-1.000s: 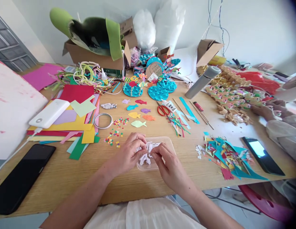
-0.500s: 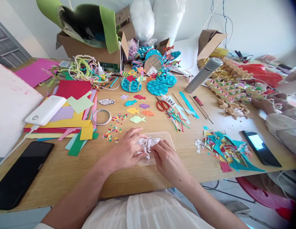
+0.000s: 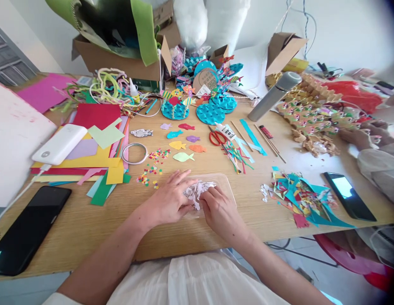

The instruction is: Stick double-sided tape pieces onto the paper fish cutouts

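Observation:
A shallow clear plastic tray (image 3: 228, 186) lies in front of me, with a pile of white paper cutouts (image 3: 194, 192) in it. My left hand (image 3: 171, 197) rests at the tray's left side, fingers stretched and apart, the thumb by the pile. The fingers of my right hand (image 3: 220, 207) are pinched together at the right of the pile, on the white paper cutouts. Beyond the tray lie several coloured paper fish, among them a pale green fish (image 3: 183, 156), a yellow fish (image 3: 177, 145) and an orange fish (image 3: 197, 148).
Left are coloured paper sheets (image 3: 98, 116), a power bank (image 3: 60, 144), a phone (image 3: 30, 228) and a tape roll (image 3: 134, 153). Red-handled scissors (image 3: 217, 137) and a glue bottle (image 3: 227, 132) lie ahead. Paper scraps (image 3: 306, 197) are right, near another person's hand (image 3: 356, 137).
Both hands stay at the tray, with only slight finger movement among the white paper cutouts. The view has shifted slightly.

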{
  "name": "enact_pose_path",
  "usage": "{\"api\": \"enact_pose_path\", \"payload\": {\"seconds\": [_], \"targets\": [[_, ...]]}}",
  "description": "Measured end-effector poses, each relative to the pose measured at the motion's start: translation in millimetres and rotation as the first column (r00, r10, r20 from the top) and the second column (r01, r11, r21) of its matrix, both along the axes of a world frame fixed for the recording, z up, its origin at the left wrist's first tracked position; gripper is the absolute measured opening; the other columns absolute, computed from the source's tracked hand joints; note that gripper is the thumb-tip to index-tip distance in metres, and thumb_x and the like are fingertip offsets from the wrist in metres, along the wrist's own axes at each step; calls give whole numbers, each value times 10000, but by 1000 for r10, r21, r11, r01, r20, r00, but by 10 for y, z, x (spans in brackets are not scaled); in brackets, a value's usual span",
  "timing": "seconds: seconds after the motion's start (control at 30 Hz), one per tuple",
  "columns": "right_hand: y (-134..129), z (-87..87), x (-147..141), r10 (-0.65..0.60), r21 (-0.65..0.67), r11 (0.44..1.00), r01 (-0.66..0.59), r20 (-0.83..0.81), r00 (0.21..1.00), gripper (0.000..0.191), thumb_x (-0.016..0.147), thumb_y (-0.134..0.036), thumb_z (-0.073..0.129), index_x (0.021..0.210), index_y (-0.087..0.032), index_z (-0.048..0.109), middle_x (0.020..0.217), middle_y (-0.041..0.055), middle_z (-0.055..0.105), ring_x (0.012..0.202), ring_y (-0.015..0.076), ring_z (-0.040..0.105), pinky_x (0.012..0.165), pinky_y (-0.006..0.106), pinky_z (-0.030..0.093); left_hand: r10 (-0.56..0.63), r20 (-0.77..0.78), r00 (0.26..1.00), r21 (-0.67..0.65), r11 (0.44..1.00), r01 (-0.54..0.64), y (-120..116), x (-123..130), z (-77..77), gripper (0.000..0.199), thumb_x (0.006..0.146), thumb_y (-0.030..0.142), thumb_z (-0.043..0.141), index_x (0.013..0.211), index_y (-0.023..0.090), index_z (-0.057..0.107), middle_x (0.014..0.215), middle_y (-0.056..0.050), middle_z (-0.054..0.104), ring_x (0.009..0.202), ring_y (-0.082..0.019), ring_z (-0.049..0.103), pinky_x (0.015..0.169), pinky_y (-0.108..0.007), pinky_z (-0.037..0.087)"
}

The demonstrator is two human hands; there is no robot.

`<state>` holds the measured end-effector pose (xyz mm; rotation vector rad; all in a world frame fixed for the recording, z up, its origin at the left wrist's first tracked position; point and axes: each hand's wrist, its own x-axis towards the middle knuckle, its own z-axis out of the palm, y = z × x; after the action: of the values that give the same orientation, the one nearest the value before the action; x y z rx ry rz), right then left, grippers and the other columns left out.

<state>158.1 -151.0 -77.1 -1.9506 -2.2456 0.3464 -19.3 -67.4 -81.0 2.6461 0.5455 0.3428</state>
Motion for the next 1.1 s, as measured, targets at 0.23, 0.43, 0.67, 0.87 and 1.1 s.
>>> {"api": "enact_pose_path", "payload": {"seconds": [0.23,0.43,0.67,0.87,1.1], "targets": [[-6,-3,-18,54,18,998,-56,82,995,199,877,-52,484,749,-156,595,785,74,583,821,224,501,751,325,394,-6,-11,1000,8,1000,6,-7,8,1,258,911,315,522,918,262,774,1426,-51,505,1429,-322,239,1164,-555,201],[5,56,-93,83,16,996,-87,173,981,187,808,-10,500,752,-153,606,778,94,589,805,252,494,749,362,389,-2,-7,1000,8,1000,2,-12,14,-14,297,932,323,485,908,242,770,1426,-56,504,1432,-314,232,1166,-557,190],[9,29,-160,81,17,996,-87,212,974,223,761,21,470,764,-157,605,772,125,587,791,282,480,741,400,381,-23,12,1000,-9,1000,23,-10,13,-6,266,919,302,508,900,218,760,1439,-71,487,1433,-325,228,1153,-579,206],[-6,13,-182,24,39,999,-32,197,980,219,746,22,484,755,-166,596,783,120,591,803,278,488,736,388,385,-27,-16,1000,-9,1000,26,-15,18,0,274,923,318,500,931,228,759,1450,-64,474,1439,-327,213,1157,-570,197],[-60,16,-103,-61,30,998,59,70,996,204,888,-87,506,733,-172,609,789,82,619,828,234,536,711,330,398,-7,6,1000,-15,1000,7,-26,10,23,281,923,335,502,912,232,764,1442,-63,478,1438,-322,215,1160,-556,204]]}}
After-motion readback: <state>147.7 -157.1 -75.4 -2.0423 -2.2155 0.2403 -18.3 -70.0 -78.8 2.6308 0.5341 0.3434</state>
